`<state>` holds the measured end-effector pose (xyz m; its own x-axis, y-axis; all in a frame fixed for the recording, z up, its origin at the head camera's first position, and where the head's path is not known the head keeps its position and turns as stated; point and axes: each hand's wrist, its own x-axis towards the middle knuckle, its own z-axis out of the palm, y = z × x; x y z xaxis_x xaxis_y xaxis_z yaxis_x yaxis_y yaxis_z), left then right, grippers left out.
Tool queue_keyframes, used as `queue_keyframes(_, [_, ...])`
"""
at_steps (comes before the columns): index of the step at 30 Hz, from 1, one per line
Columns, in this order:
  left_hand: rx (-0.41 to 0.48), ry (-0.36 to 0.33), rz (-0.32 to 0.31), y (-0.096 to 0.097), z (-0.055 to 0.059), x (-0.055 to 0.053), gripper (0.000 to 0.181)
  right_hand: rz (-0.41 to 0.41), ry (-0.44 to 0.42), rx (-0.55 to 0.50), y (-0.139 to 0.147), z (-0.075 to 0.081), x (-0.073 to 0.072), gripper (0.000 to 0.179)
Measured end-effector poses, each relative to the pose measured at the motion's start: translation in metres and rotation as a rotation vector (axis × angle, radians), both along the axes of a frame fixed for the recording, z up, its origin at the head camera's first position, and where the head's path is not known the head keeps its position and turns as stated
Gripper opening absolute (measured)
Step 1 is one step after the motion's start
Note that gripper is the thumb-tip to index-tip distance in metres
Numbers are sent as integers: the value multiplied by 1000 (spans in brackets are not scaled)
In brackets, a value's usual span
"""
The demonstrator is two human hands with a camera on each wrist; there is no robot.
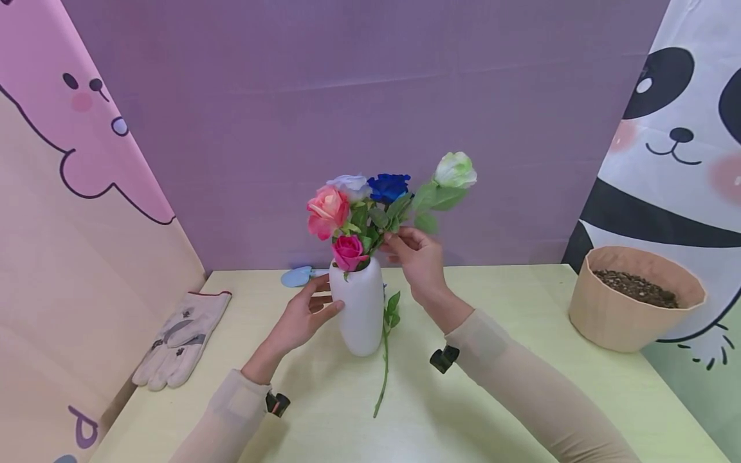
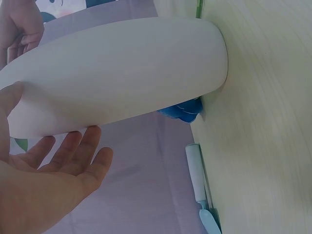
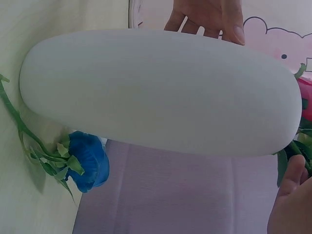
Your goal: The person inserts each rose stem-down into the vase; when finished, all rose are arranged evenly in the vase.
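Observation:
A white vase (image 1: 360, 315) stands on the table with several artificial roses in its mouth. They include an orange-pink rose (image 1: 327, 212), a pale lavender rose (image 1: 350, 186), a dark blue rose (image 1: 389, 188) and a magenta rose (image 1: 349, 253). My left hand (image 1: 303, 315) holds the vase's left side, thumb in front and fingers behind. Just above the rim, my right hand (image 1: 421, 258) pinches a green stem; the pale green-white rose (image 1: 456, 170) leans out to the right above it. Another blue rose (image 3: 87, 161) lies on the table behind the vase, its stem (image 1: 385, 366) pointing forward.
Gardening gloves (image 1: 184, 337) lie at the table's left edge. A small blue trowel (image 1: 297, 277) rests at the back, partly hidden by the left hand and vase. To the right stands a tan pot (image 1: 613, 315) holding dark soil. A purple cloth (image 1: 260, 128) hangs behind the table.

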<state>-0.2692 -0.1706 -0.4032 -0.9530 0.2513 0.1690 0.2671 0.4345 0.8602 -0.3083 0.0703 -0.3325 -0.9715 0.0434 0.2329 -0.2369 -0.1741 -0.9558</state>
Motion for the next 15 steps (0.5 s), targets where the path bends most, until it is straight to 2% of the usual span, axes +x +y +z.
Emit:
queue_keyframes(9, [-1, 3, 0, 0, 1, 1, 68, 6, 13, -83, -3, -2, 5, 18])
queue_keyframes(15, [7, 1, -8, 0, 2, 2, 68, -25, 4, -29, -6, -1, 5, 20])
